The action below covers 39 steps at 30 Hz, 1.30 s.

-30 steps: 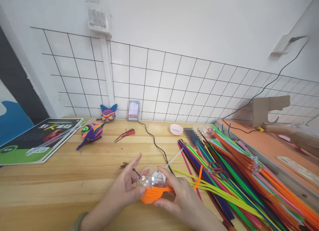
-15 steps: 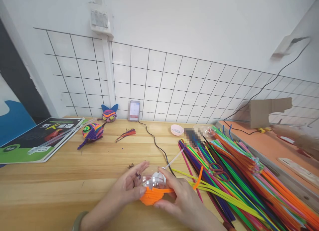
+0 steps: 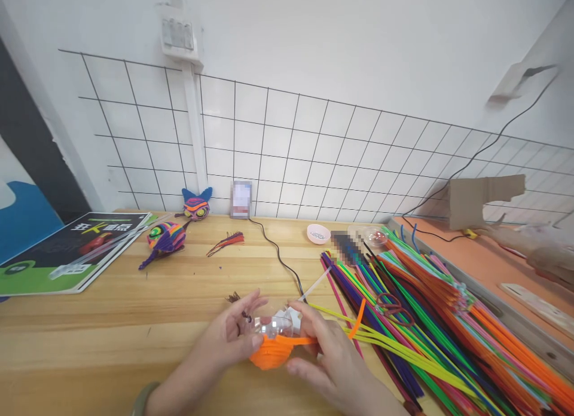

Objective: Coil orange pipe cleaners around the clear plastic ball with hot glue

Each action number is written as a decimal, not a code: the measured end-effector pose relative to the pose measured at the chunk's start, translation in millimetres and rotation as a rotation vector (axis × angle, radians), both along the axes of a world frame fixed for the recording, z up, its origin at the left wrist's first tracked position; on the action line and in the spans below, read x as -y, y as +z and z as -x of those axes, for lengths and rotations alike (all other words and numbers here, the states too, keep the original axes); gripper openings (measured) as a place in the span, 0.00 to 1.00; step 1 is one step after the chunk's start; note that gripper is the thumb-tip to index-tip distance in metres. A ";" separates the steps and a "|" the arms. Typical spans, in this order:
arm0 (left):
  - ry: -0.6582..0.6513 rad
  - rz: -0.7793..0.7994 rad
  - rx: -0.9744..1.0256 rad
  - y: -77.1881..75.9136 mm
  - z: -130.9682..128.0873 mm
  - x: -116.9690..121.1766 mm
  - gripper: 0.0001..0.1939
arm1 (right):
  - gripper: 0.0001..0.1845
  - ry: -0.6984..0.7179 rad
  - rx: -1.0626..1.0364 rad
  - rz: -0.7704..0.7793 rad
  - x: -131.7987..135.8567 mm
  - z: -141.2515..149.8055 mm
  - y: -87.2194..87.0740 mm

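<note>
My left hand [image 3: 228,338] holds a clear plastic ball [image 3: 273,326] from its left side, thumb on the front. Rows of orange pipe cleaner [image 3: 271,353] cover the ball's lower part. From this wrapping an orange strand runs right into my right hand [image 3: 329,350], and its free end [image 3: 360,317] sticks up beyond the knuckles. My right hand's fingers are curled at the strand; its thumb is apart from the ball. A white piece [image 3: 293,317] shows behind the ball, close to a pale thin stick [image 3: 316,284]. Where the two meet is hidden.
Many coloured pipe cleaners [image 3: 417,326] lie at the right, with red-handled scissors [image 3: 394,308] on them. Further back are a pink bowl [image 3: 318,234] and a black cable [image 3: 280,254]. Two pipe-cleaner figures [image 3: 165,236] and a magazine [image 3: 67,254] lie at the left.
My right thumb has come away from the orange wrapping, and the right fingers have opened slightly. The ball has shifted a little to the left; more of the white piece shows.
</note>
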<state>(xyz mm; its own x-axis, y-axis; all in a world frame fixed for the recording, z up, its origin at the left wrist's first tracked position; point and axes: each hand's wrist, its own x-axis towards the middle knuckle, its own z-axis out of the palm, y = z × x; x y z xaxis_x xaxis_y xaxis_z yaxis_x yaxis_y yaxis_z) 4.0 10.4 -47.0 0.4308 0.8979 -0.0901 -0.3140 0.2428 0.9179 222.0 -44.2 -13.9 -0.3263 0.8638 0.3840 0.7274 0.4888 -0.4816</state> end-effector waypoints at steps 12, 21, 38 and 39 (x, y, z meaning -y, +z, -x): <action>0.046 -0.024 -0.059 7.3 -1.7 3.1 0.46 | 0.11 0.161 -0.123 -0.213 -6.7 9.6 14.8; 0.047 -0.042 -0.067 7.5 -1.3 4.4 0.42 | 0.11 0.173 -0.105 -0.297 -6.3 8.3 16.4; 0.047 -0.027 -0.078 6.0 -0.7 4.9 0.41 | 0.13 0.159 -0.094 -0.276 -5.9 9.7 16.7; 0.050 -0.025 -0.075 5.7 -0.8 4.9 0.41 | 0.13 0.160 -0.095 -0.277 -5.7 10.0 17.0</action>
